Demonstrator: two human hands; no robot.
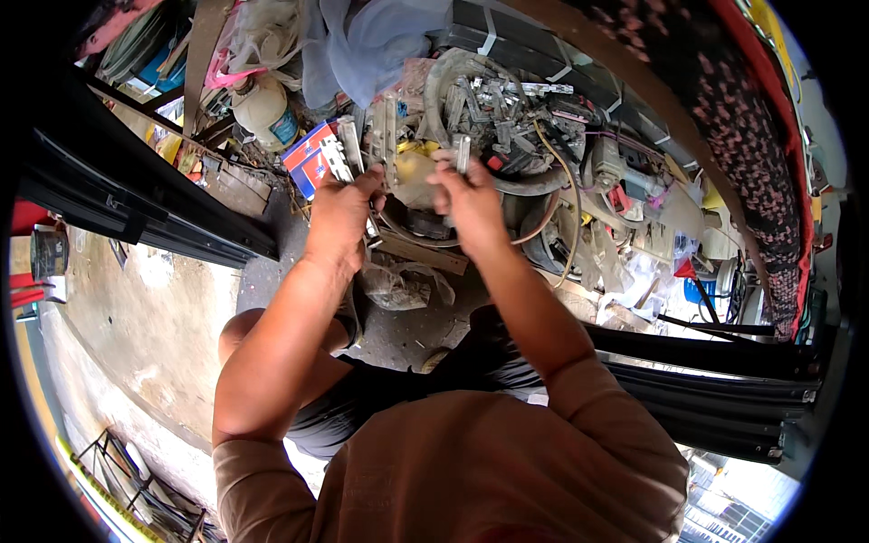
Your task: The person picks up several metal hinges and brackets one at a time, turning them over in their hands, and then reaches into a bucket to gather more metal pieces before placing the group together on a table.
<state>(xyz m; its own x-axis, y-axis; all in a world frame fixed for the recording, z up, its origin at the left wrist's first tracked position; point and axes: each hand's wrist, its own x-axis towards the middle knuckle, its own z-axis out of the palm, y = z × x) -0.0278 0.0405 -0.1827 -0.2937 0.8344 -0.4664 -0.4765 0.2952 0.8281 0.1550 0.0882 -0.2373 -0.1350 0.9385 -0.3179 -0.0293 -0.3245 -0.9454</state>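
My left hand [342,217] is closed round a long, narrow silvery metal fitting [336,159] with cut-outs along it. Its lower end shows below my fingers. To the right, my right hand [472,204] pinches a short, flat silvery metal piece [463,155] that points upward; its exact kind is too small to tell. The two hands are apart, raised in front of a heap of small metal fittings [507,113] in a round grey-rimmed tub [441,86]. Just beyond my left hand lies a blue, red and white box [310,158].
A whitish plastic bottle [262,113] stands at the far left, near clear plastic bags [362,50]. Long dark metal profiles [145,204] reach in from the left, and more black profiles [706,398] lie at right. A crumpled clear bag [396,288] rests on the floor.
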